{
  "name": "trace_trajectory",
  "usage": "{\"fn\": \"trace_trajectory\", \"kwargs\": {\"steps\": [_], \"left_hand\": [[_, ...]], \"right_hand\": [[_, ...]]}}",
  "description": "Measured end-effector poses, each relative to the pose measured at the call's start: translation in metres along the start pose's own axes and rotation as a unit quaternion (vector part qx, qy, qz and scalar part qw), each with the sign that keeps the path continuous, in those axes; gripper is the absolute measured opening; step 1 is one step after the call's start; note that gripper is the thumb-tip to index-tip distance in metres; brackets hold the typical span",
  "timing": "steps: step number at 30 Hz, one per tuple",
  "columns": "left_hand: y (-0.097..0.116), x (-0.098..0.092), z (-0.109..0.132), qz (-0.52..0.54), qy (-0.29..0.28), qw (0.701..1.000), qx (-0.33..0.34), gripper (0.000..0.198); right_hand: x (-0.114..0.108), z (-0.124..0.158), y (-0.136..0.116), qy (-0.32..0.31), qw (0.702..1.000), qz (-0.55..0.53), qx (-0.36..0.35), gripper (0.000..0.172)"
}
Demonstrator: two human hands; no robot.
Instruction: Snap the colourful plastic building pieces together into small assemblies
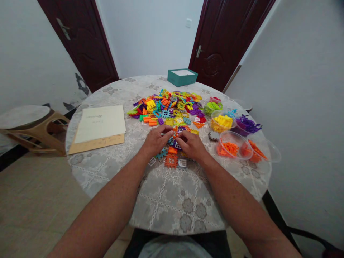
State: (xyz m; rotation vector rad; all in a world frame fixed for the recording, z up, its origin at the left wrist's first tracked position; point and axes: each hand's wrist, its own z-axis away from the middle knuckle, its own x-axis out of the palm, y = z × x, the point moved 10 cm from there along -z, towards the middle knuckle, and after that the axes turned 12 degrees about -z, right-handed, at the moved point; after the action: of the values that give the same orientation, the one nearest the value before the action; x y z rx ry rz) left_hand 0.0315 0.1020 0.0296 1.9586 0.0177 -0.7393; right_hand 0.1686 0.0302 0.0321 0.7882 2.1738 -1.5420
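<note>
Both my hands meet over the middle of a round table [166,200]. My left hand [156,141] and my right hand [191,145] are closed, fingertips pinching a small orange plastic piece [175,133] between them. Under and beside them lie loose building pieces: an orange grid square [171,161], a blue piece [161,154] and small white window pieces [182,163]. A large pile of multicoloured plastic pieces [169,107] spreads just beyond my hands.
Clear bowls at the right hold sorted pieces: orange [231,147], yellow [222,122], green [213,106], purple [247,124]. A paper sheet on a brown envelope [100,125] lies left. A teal box [182,76] stands at the far edge. A stool [29,125] is at left.
</note>
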Motion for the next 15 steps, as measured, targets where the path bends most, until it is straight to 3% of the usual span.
{"fn": "trace_trajectory", "kwargs": {"steps": [3,6,8,10,12,15], "left_hand": [[-0.003,0.002,0.000,0.074,-0.018,0.997,-0.034,0.020],[-0.018,-0.015,0.000,0.162,0.062,0.978,-0.112,0.020],[-0.031,-0.026,0.001,0.212,0.118,0.957,-0.161,0.020],[-0.040,-0.033,0.001,0.261,0.150,0.934,-0.191,0.022],[-0.046,-0.034,0.000,0.298,0.158,0.919,-0.205,0.024],[-0.050,-0.028,-0.001,0.312,0.147,0.914,-0.215,0.024]], "right_hand": [[-0.001,0.002,-0.011,-0.017,1.000,0.000,0.015,0.018],[0.011,0.011,-0.032,-0.117,0.992,0.049,-0.010,0.025],[0.028,0.024,-0.047,-0.209,0.972,0.096,-0.045,0.040],[0.040,0.037,-0.054,-0.262,0.951,0.152,-0.059,0.048],[0.046,0.044,-0.055,-0.274,0.939,0.200,-0.054,0.046],[0.047,0.044,-0.053,-0.266,0.942,0.196,-0.051,0.028]]}}
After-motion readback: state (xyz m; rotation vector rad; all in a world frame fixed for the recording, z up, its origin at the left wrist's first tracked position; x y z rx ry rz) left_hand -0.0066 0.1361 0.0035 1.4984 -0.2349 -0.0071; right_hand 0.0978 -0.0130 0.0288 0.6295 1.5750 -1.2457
